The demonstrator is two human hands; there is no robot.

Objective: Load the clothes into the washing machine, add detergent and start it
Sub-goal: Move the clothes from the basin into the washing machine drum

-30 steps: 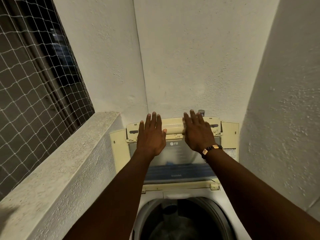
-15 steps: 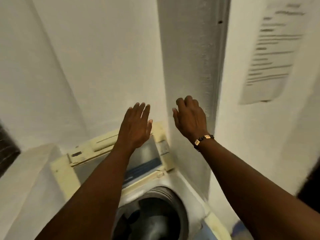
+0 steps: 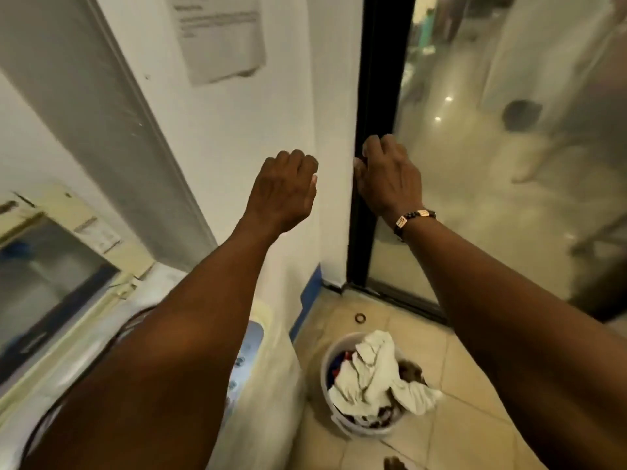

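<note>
Item: top-loading washing machine [image 3: 258, 385], lower left, with its lid [image 3: 51, 266] raised against the wall; the drum opening is mostly hidden behind the left forearm. Item: white bucket [image 3: 327, 368] on the tiled floor just right of the machine, heaped with clothes [image 3: 373, 371], a pale garment on top and darker pieces under it. Item: left hand [image 3: 283, 191], raised in mid-air before the white wall, fingers loosely curled, holding nothing. Item: right hand [image 3: 386, 178], raised by the dark door frame [image 3: 373, 79], fingers bent and holding nothing; whether the fingertips touch the frame cannot be told. Item: small ring-shaped object [image 3: 360, 317] on the floor beyond the bucket. Status, as judged: loading not yet begun; the clothes are all in the bucket. Risks: the heaped top garment could trail or drop onto the floor when lifted; an unsecured lid could fall while arms reach into the drum; the light bucket might tip if grabbed by one edge.
</note>
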